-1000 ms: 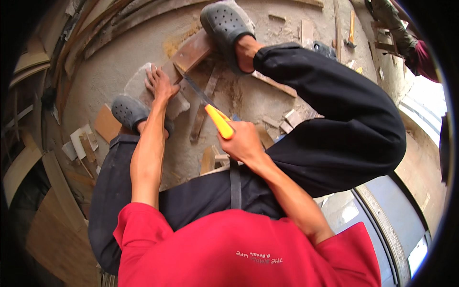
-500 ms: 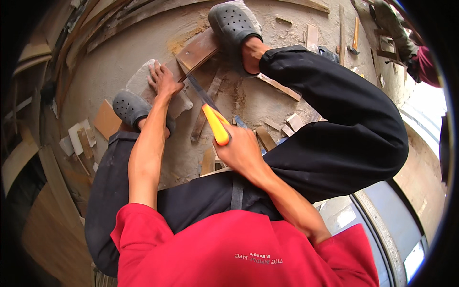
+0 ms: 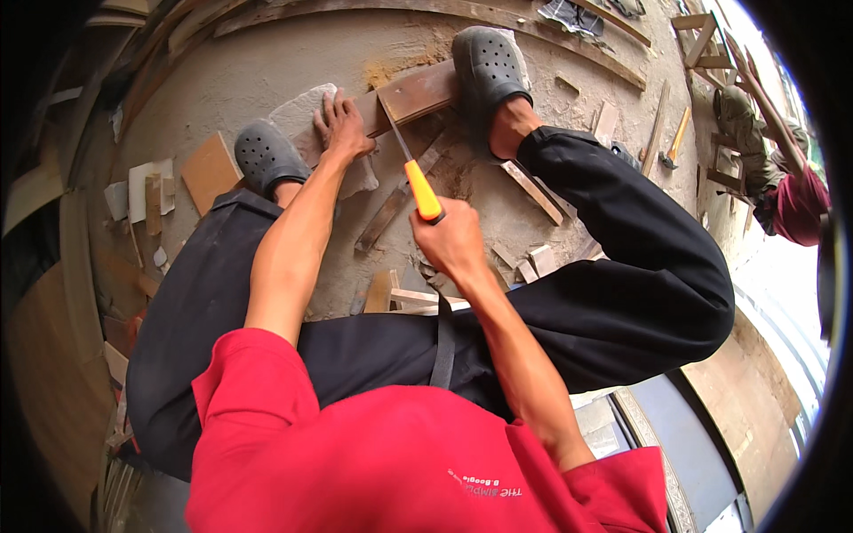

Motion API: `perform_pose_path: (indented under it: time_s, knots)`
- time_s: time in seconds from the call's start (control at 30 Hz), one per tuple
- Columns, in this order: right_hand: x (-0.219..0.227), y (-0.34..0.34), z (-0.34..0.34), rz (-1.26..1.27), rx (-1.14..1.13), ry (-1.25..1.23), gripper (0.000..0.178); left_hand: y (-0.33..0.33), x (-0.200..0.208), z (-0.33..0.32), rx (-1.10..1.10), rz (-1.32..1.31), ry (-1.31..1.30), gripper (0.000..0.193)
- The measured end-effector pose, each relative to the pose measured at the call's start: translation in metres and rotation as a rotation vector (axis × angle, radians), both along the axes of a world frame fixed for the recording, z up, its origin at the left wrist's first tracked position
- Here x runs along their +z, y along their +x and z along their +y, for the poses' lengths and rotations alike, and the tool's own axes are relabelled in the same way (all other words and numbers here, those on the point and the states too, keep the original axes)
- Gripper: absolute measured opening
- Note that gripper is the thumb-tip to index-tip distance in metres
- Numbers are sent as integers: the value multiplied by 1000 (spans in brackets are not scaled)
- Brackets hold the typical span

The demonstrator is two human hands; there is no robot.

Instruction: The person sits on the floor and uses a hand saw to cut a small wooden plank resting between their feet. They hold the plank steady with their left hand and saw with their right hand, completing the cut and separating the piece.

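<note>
A brown wooden board (image 3: 419,94) lies slantwise near the floor ahead of me. My left hand (image 3: 343,131) rests on its left part with the fingers spread. My right hand (image 3: 450,236) is closed round the yellow handle of a handsaw (image 3: 423,190). The saw's narrow blade meets the board at a cross line just right of my left hand; how deep it sits I cannot tell. My right foot, in a grey clog (image 3: 487,73), is at the board's right end. The other clog (image 3: 267,155) stands by the left end, next to a pale block (image 3: 304,110).
Wood offcuts (image 3: 542,260) litter the floor between my legs and on the left. A hammer (image 3: 677,140) lies at the right. Another person in a dark red top (image 3: 800,206) is at the far right, near a wooden frame (image 3: 702,40). Long planks (image 3: 498,16) lie along the back.
The whole view has shifted, so the board and feet appear farther right. My right hand and the saw handle are closer to the board. My left hand stays on it.
</note>
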State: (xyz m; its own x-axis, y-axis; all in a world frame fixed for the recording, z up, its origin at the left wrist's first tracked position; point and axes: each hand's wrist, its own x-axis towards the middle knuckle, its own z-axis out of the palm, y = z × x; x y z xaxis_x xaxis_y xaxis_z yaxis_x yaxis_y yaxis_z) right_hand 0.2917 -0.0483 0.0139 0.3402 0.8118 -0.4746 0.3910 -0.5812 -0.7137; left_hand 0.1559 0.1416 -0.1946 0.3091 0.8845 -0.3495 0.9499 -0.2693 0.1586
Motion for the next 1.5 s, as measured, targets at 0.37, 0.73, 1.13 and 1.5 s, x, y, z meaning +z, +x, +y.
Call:
perform_pose_path:
  time_s: [0.37,0.73,1.13,1.5]
  knots:
    - [75,-23,-63,-22,-2,107,18,-26,18,7,28,8,5,101]
    - [31,-45,-56,49,-4,-75,22,-44,23,-28,19,45,-66,101]
    - [57,-59,-28,-33,48,-110,21,-63,22,-12,50,30,-83,101]
    - [52,-68,0,15,53,-195,24,-75,2,3,41,-13,-54,95]
